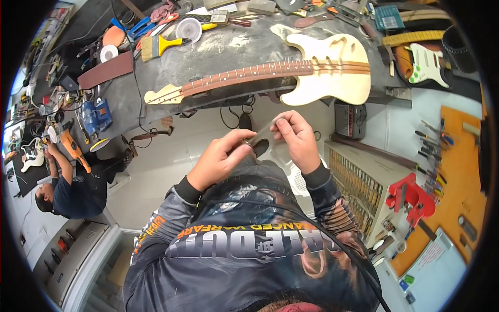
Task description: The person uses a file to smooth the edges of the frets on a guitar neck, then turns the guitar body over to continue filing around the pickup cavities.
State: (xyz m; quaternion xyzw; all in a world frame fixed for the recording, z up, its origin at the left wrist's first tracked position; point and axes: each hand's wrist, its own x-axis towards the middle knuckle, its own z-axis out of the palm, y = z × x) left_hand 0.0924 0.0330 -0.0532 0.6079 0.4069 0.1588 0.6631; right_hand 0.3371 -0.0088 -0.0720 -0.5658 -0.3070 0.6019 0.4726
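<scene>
In front of my torso, over the floor, both hands hold a thin, flat greyish strip (264, 130) stretched between them; its exact kind is hard to make out. My left hand (221, 157) pinches its lower left end between thumb and fingers. At the upper right end, my right hand (295, 138) grips it with thumb against fingers. Beyond my hands, an unpainted pale guitar body (340, 86) lies on the dark workbench (218, 52). Its brown fretted neck (244, 74) runs left to a pale headstock (165, 96). Neither hand touches the guitar.
A yellow-handled paintbrush (162, 46) and brown sanding sheet (106, 70) lie on the bench. Another guitar with a white pickguard (427, 65) is at far right. A co-worker (78, 187) works at left. A drawer cabinet (358, 179) and red clamp-like tool (410, 198) stand right.
</scene>
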